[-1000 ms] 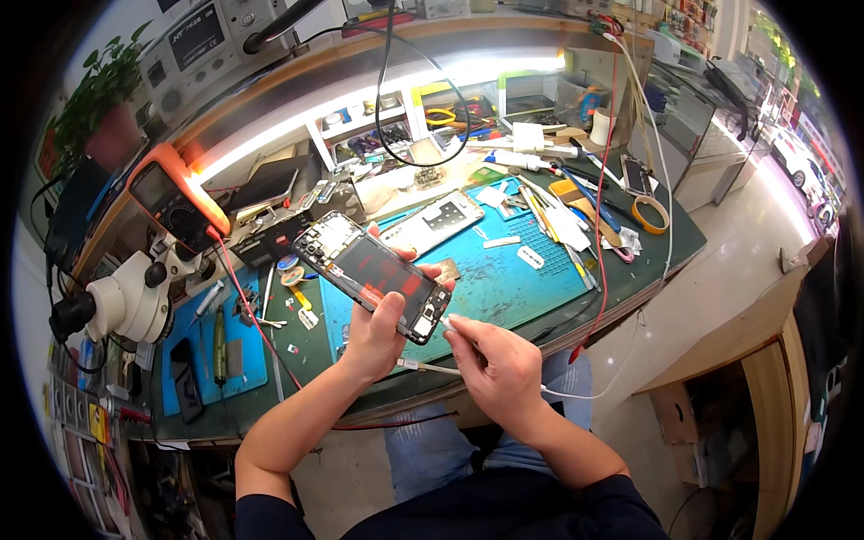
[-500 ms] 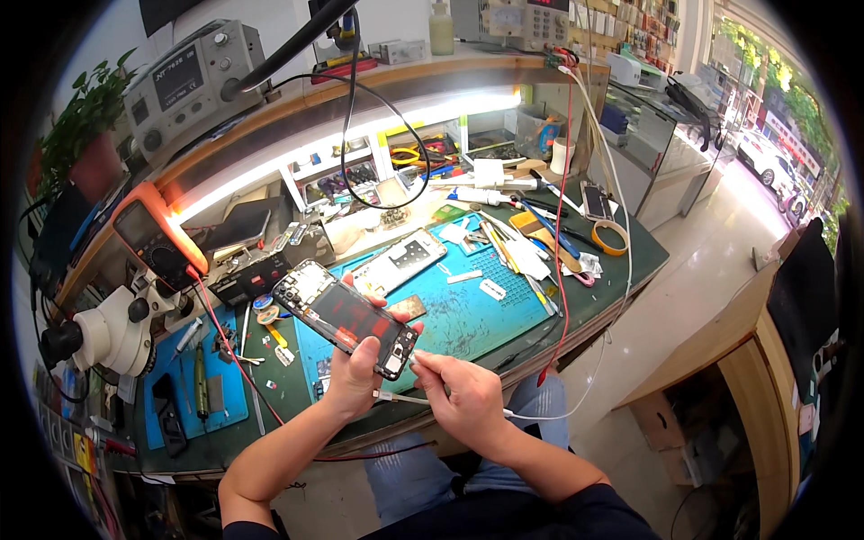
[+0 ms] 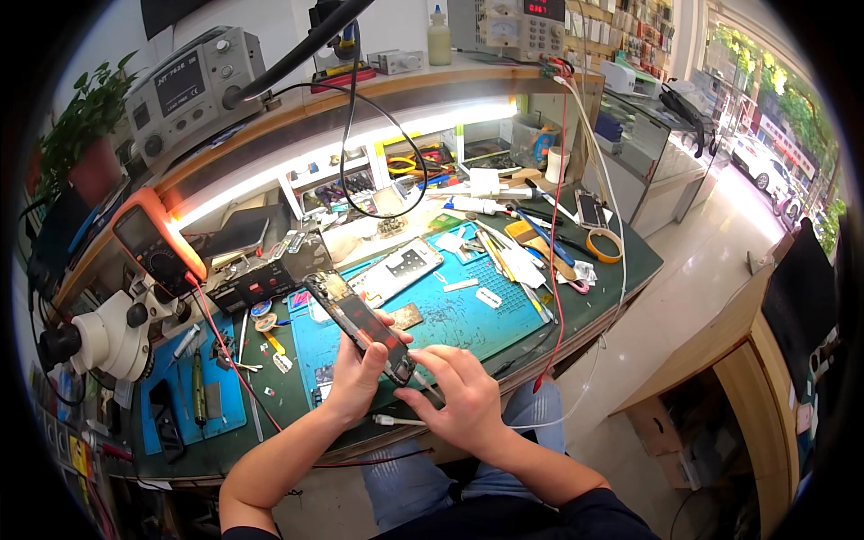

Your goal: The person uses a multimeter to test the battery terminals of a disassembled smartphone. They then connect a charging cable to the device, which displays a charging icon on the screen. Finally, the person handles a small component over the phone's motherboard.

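Note:
My left hand (image 3: 360, 369) is wrapped round an opened smartphone (image 3: 355, 324), its inner parts bare and its body tilted over the mat. At the phone's lower end, my right hand (image 3: 459, 396) has thumb and fingers closed round a slim white cable end (image 3: 430, 385). The fingers partly cover this spot, so I cannot tell whether the end sits in the phone's port. A white cable plug (image 3: 387, 420) hangs just below my right hand. Beyond the phone, a second phone frame (image 3: 400, 270), silver and white, lies on the blue work mat (image 3: 450, 319).
Tweezers, brushes and tools (image 3: 517, 252) crowd the mat's right side, near a yellow tape roll (image 3: 604, 245). At left stand an orange multimeter (image 3: 157, 238) and a white microscope (image 3: 103, 337). A black cable loop (image 3: 423, 171) hangs above the bench; a red lead (image 3: 560, 270) drops at right.
The phone has tipped more edge-on and shifted slightly right. My right hand has opened from a tight curl to a longer finger grip at the phone's lower end. The loose plug sits lower.

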### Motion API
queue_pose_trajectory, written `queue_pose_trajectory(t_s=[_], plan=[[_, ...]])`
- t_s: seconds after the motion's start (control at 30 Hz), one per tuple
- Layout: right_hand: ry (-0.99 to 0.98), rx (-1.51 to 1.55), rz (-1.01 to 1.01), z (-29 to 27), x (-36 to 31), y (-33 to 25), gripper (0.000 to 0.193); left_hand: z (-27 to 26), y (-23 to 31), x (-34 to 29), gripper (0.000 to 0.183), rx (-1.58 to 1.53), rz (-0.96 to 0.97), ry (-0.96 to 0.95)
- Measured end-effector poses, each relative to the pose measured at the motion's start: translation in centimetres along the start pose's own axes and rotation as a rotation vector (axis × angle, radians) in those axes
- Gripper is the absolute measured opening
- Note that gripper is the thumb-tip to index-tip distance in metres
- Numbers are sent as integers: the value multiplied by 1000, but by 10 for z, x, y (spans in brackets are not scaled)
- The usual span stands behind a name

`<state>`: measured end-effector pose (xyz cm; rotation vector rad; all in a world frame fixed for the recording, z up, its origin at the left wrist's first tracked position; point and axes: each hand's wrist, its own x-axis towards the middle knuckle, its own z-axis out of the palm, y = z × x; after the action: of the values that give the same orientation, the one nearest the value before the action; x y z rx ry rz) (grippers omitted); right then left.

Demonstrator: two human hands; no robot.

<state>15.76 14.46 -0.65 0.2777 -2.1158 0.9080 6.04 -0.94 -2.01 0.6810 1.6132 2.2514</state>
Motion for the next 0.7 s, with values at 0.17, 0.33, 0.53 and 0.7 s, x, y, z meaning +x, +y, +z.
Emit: queue_pose_trajectory(t_s=[0.17,0.33,0.53,0.7], plan=[[-34,26,-47,2,2,0,41,-1,-4,-3,110,67,52,-75],[-70,480,408,-5,3,7,38,13,16,2,63,148,77,9],[-250,1172,812,-3,9,32,41,1,8,6,50,-167,-167,33],[-366,1048,733,3,20,45,36,6,15,8,59,-342,-273,29]])
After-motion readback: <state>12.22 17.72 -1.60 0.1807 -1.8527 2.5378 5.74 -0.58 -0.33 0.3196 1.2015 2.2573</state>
